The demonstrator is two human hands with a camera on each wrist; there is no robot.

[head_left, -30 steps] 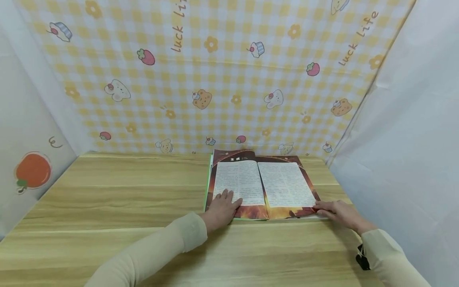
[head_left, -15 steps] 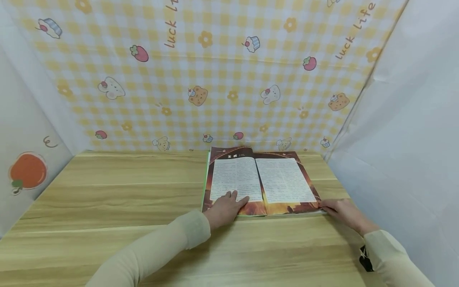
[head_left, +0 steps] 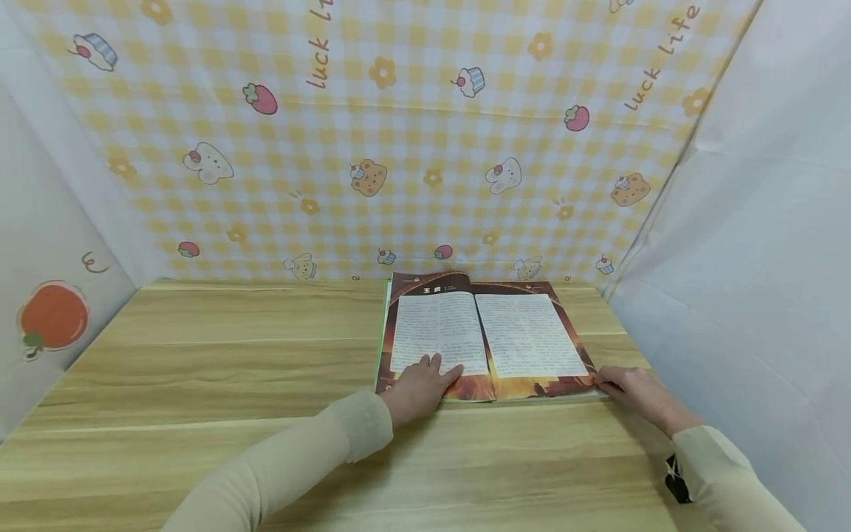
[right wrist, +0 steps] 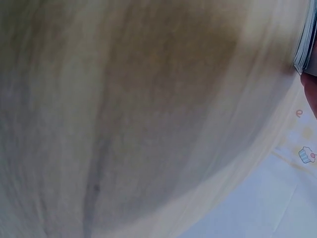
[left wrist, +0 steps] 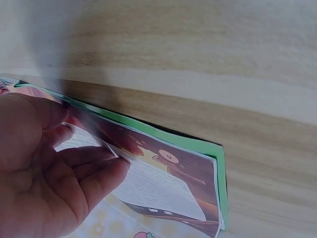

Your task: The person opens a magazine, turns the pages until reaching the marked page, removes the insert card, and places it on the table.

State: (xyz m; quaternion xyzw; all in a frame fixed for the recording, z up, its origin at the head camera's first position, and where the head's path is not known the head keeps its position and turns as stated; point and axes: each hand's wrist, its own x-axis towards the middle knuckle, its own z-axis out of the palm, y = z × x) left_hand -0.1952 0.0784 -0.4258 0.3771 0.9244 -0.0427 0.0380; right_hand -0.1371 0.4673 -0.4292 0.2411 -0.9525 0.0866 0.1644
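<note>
Left hand: the left hand point(head_left: 420, 384) lay palm down on the lower part of the left page, fingers spread and nearly straight, pressing the paper flat; the left wrist view showed those fingers point(left wrist: 94, 171) resting on the printed page.
Right hand: the right hand point(head_left: 631, 390) rested on the surface at the book's lower right corner, fingertips touching the page edges; whether it pinched a page or only touched cannot be told.
Book: the open book with white text pages, dark red-orange borders and a green cover edge point(head_left: 485, 336) lay flat between the two hands, reaching away from them toward the backdrop.
Surface: the light wooden surface point(head_left: 219, 369) carried the book and both forearms.
Backdrop: a yellow checked cartoon-print cloth point(head_left: 399, 140) hung beyond the hands, past the book's far edge.
Sleeves: cream long sleeves point(head_left: 299, 458) covered both arms down to the wrists.
</note>
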